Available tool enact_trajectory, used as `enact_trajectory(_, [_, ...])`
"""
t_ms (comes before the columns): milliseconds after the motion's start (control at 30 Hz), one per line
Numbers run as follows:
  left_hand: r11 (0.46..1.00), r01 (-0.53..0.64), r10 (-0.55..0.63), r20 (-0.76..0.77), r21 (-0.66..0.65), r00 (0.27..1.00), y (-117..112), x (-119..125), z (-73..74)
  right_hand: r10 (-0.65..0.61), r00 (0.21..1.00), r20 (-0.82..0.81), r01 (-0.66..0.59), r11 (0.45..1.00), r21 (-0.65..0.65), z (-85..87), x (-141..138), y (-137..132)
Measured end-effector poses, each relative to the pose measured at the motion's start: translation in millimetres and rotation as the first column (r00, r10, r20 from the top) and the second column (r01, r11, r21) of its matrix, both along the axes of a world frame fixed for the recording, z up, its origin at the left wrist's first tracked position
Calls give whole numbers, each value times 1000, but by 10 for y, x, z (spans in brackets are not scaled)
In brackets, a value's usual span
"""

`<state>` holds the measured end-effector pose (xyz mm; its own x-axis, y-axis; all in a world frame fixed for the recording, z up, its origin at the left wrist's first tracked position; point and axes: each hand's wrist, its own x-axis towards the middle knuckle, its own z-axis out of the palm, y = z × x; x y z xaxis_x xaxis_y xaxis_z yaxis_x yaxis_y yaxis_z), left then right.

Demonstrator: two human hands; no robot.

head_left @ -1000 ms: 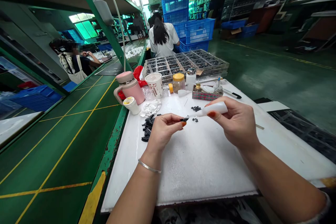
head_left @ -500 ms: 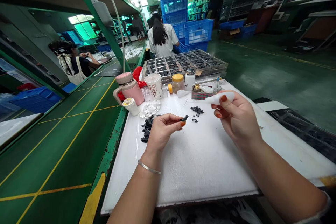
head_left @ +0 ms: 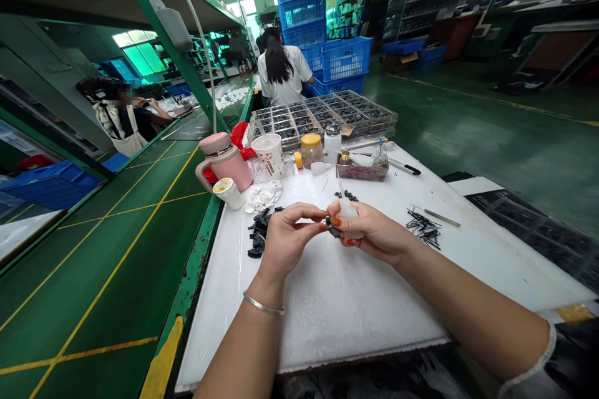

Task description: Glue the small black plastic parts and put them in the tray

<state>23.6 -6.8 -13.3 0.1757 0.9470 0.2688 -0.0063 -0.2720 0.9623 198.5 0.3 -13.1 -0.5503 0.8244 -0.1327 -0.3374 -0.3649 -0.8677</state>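
Over the white work board, my left hand [head_left: 290, 234] pinches a small black part [head_left: 333, 228] between thumb and forefinger. Closed around a translucent white squeeze bottle [head_left: 347, 211] with a thin nozzle, my right hand [head_left: 374, 230] meets the left one, its fingertips against the same black part. The nozzle points up and away from the part. To the left of my left hand lies a heap of black curved pieces [head_left: 258, 232]. Small dark ring-like pieces [head_left: 349, 195] lie just behind my right hand, partly hidden by it.
Thin black pins [head_left: 425, 227] and a metal rod [head_left: 442, 218] lie at right, a knife [head_left: 405, 166] behind. Along the back stand a pink flask [head_left: 231, 165], paper cup [head_left: 270, 153], yellow-lidded jar [head_left: 312, 151], small box [head_left: 362, 171] and compartment trays [head_left: 322, 113]. A co-worker [head_left: 283, 72] sits beyond.
My right hand has come left and down with the squeeze bottle, from above the board to the black part. The bottle's nozzle has turned upward. The pins at right are now uncovered.
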Motion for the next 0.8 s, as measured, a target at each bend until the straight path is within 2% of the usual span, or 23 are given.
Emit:
enact_trajectory(100, [996,-42,44,19,-79,999,20,-8,-9,-54,998,-37,51,996,-78,10,16,18])
enact_trajectory(200, [988,-63,72,59,-139,996,46,-17,-32,-170,983,-68,159,977,-144,33,56,60])
enact_trajectory(333, [976,-87,102,64,-200,993,76,-22,-71,-365,924,-117,340,921,-192,101,162,123])
enact_trajectory(433, [968,-115,128,42,-222,991,83,-7,-91,-450,885,-119,422,884,-200,155,249,158])
enact_trajectory(633, [939,-185,212,67,-290,975,80,92,-14,-486,861,-148,464,871,-162,171,349,220])
enact_trajectory(700, [939,-157,171,21,-306,985,134,148,29,-474,867,-155,455,879,-140,174,363,225])
enact_trajectory(800, [945,-95,57,-129,-313,990,312,256,38,-467,867,-177,452,884,-117,190,372,215])
